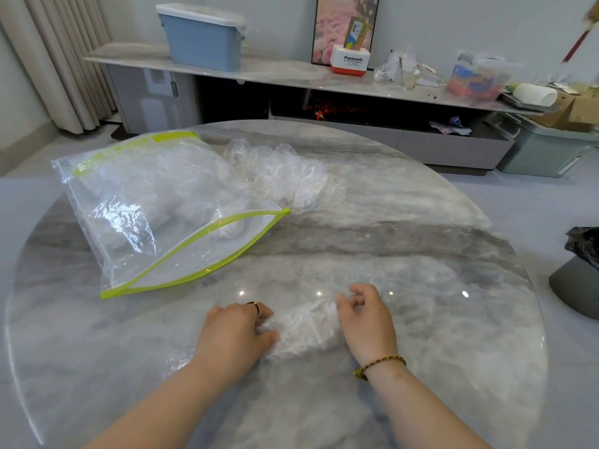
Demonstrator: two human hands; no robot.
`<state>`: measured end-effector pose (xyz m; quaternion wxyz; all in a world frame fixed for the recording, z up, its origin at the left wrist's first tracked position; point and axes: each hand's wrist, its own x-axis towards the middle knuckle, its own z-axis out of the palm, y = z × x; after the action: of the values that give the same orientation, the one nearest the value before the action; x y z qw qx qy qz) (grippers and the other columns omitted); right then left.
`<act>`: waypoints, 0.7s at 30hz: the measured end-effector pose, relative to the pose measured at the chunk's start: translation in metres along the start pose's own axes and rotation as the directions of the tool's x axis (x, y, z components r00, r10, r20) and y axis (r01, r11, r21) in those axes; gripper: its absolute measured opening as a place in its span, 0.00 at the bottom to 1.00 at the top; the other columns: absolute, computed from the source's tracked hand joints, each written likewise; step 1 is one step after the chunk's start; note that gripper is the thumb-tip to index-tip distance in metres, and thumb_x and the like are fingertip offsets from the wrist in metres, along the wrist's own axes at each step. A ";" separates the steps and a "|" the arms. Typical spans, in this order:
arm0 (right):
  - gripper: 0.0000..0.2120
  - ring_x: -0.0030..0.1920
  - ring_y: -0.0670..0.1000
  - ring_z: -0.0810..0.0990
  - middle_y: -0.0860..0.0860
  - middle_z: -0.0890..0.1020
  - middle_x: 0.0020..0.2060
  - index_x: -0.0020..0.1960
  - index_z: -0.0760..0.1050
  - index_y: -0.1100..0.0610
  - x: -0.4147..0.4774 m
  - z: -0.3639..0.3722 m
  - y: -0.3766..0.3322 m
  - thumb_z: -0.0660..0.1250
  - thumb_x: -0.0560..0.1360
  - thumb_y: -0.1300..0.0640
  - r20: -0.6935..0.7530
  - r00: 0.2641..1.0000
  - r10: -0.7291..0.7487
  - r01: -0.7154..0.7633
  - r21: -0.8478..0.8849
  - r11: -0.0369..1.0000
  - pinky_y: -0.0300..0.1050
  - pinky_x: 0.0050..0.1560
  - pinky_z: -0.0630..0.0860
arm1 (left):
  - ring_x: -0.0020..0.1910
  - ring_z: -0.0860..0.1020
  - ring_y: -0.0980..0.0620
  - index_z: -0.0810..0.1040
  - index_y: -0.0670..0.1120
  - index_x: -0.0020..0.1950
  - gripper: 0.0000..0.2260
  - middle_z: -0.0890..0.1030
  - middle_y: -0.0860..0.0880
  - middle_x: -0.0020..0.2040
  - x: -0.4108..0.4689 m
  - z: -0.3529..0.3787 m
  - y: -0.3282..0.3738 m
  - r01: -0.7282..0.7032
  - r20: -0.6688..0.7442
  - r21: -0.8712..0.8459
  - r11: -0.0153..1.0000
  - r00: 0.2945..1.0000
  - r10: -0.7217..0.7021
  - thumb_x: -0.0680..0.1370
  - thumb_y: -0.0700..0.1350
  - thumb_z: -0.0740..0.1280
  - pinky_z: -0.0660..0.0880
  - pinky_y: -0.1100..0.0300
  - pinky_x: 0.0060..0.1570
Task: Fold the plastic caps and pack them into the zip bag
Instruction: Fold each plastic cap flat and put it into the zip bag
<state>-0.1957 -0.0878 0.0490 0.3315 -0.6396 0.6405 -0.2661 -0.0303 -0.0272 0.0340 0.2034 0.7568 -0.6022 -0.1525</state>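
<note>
A clear plastic cap (304, 328) lies bunched on the round marble table (421, 254) near the front edge. My left hand (235, 335) grips its left end and my right hand (366, 315) pinches its right end with curled fingers. A clear zip bag (155, 209) with a lime-green zipper lies at the left, its mouth gaping toward me, with folded caps inside. Behind the bag's right corner sits a loose pile of plastic caps (285, 173).
A dark bin with a black liner (580, 273) stands just off the table's right edge. Beyond the table runs a long low cabinet with a blue storage box (202, 37), a Panasonic box (350, 59) and clutter.
</note>
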 end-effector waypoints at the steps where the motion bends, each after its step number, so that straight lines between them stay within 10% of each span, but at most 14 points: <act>1: 0.17 0.41 0.41 0.72 0.42 0.71 0.39 0.63 0.67 0.59 0.001 0.001 -0.001 0.62 0.77 0.54 -0.007 0.999 0.050 -0.049 0.114 0.992 0.28 0.41 0.67 | 0.48 0.76 0.54 0.72 0.57 0.50 0.03 0.73 0.59 0.35 -0.001 0.000 -0.002 0.039 -0.029 -0.057 0.998 0.999 -0.040 0.77 0.52 0.63 0.61 0.69 0.41; 7: 0.29 0.39 0.48 0.76 0.58 0.73 0.59 0.70 0.59 0.60 -0.005 0.017 -0.010 0.68 0.73 0.56 0.201 0.944 0.262 -0.329 0.622 0.711 0.45 0.50 0.74 | 0.30 0.72 0.52 0.75 0.50 0.34 0.10 0.76 0.52 0.29 0.005 0.000 -0.009 0.183 -0.126 -0.637 0.749 0.934 -0.335 0.73 0.41 0.70 0.66 0.64 0.33; 11: 0.03 0.36 0.49 0.81 0.59 0.81 0.44 0.48 0.74 0.61 -0.011 0.037 -0.038 0.62 0.76 0.63 0.480 0.864 0.150 -0.477 0.690 0.544 0.41 0.38 0.78 | 0.28 0.73 0.61 0.76 0.53 0.32 0.11 0.76 0.59 0.24 -0.001 -0.010 -0.007 0.102 -0.175 -0.618 0.779 0.949 -0.263 0.73 0.43 0.70 0.67 0.70 0.31; 14: 0.02 0.41 0.56 0.78 0.59 0.79 0.40 0.41 0.75 0.63 0.000 0.072 -0.048 0.64 0.72 0.67 0.377 0.906 0.192 -0.410 0.666 0.623 0.50 0.45 0.76 | 0.33 0.74 0.61 0.76 0.57 0.35 0.08 0.77 0.60 0.27 -0.004 -0.038 -0.011 0.018 -0.264 -0.604 0.797 0.939 -0.221 0.72 0.57 0.64 0.65 0.68 0.36; 18: 0.04 0.39 0.52 0.75 0.53 0.77 0.35 0.39 0.75 0.64 0.022 0.091 -0.068 0.64 0.72 0.69 0.285 0.943 0.175 -0.324 0.654 0.683 0.47 0.44 0.72 | 0.45 0.76 0.42 0.82 0.43 0.50 0.16 0.80 0.48 0.44 0.011 -0.073 -0.048 -0.006 -0.584 -0.066 0.998 0.811 -0.034 0.68 0.50 0.72 0.68 0.53 0.47; 21: 0.09 0.40 0.50 0.75 0.50 0.76 0.35 0.37 0.72 0.57 0.033 0.097 -0.083 0.63 0.73 0.68 0.282 0.956 0.080 -0.223 0.521 0.824 0.36 0.38 0.71 | 0.43 0.79 0.37 0.81 0.40 0.52 0.30 0.80 0.40 0.45 0.024 -0.078 -0.085 0.111 -0.490 0.282 0.953 0.871 0.044 0.52 0.41 0.82 0.66 0.52 0.46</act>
<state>-0.0668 -0.1157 0.0473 0.5979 -0.4928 0.5402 -0.3285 0.0844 -0.0245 0.0611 0.2290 0.8030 -0.5336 0.1343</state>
